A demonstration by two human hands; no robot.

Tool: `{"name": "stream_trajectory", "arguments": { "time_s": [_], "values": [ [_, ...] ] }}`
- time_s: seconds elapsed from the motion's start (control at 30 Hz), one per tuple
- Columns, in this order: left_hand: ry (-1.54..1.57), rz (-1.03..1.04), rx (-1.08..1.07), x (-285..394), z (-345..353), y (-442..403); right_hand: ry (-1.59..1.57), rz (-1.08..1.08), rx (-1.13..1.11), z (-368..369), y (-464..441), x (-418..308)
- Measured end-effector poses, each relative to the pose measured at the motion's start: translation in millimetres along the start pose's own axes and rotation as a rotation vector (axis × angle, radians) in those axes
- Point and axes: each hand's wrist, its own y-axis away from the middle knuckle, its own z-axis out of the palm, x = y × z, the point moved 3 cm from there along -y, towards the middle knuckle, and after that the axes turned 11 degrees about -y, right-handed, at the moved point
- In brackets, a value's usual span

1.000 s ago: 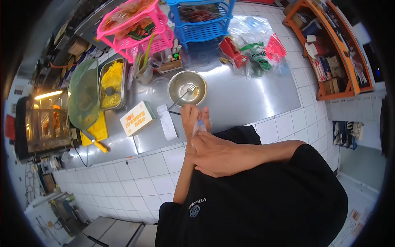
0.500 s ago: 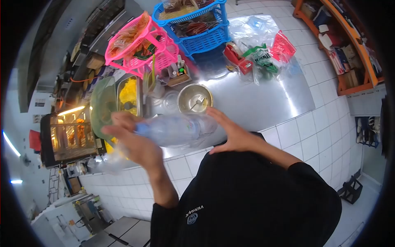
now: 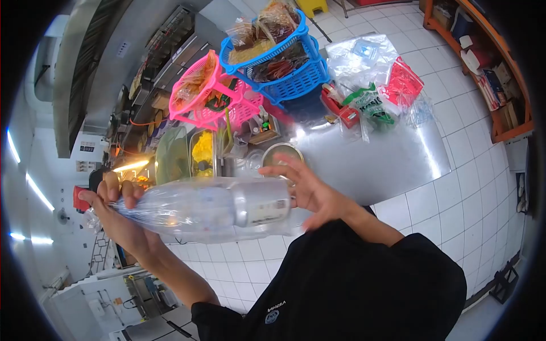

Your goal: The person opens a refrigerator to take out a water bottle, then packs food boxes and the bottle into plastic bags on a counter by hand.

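Observation:
A clear plastic bag (image 3: 199, 209) with a silvery can or cup and other pale items inside lies sideways in the air before me. My left hand (image 3: 122, 210) grips its gathered neck at the left. By the bag's other end, my right hand (image 3: 313, 193) has its fingers spread, close to the labelled container. Behind the right fingers, a metal bowl (image 3: 280, 149) is partly hidden. The exact contents of the bag are unclear through the plastic.
A steel table (image 3: 375, 165) carries blue basket shelves (image 3: 284, 82), pink basket shelves (image 3: 199, 94), a tray of yellow food (image 3: 202, 149) and plastic packaging (image 3: 369, 102). An orange shelf (image 3: 489, 85) stands at the upper right.
The bag has come up from the table's front edge and is now stretched out sideways. My left hand has moved left with its neck; my right hand has opened. The view has shifted.

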Motion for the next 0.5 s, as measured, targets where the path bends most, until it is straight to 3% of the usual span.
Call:
{"name": "stream_trajectory", "arguments": {
  "time_s": [0.03, 0.13, 0.17, 0.23, 0.3, 0.37, 0.43, 0.47, 0.5],
  "values": [
    [-0.07, 0.002, 0.075, -2, 0, -1, 0.243, -0.099, -0.03, 9, 7, -3],
    [-0.279, -0.049, 0.217, -5, 15, 0, 0.486, -0.071, -0.014, -5, -4, 14],
    [-0.283, 0.033, 0.093, -5, 20, 2, 0.048, 0.262, 0.094, -20, -8, 17],
    [-0.282, 0.19, -0.151, -9, 19, 19, -0.385, 0.505, -0.01, -49, -18, 27],
    [-0.225, 0.182, -0.306, -4, 28, 27, -0.335, 0.317, 0.085, -36, -13, 16],
    [-0.124, -0.045, -0.026, -4, 15, 16, -0.118, 0.011, 0.168, -17, -9, 9],
    [-0.071, -0.163, 0.254, -16, 20, 15, -0.083, 0.195, 0.081, -40, -3, 14],
    [-0.152, -0.065, 0.283, -19, 28, 21, -0.059, 0.284, 0.033, -52, 0, 15],
    [-0.229, 0.04, 0.314, -23, 32, 28, -0.293, 0.479, -0.002, -91, 5, 44]
  ]
}}
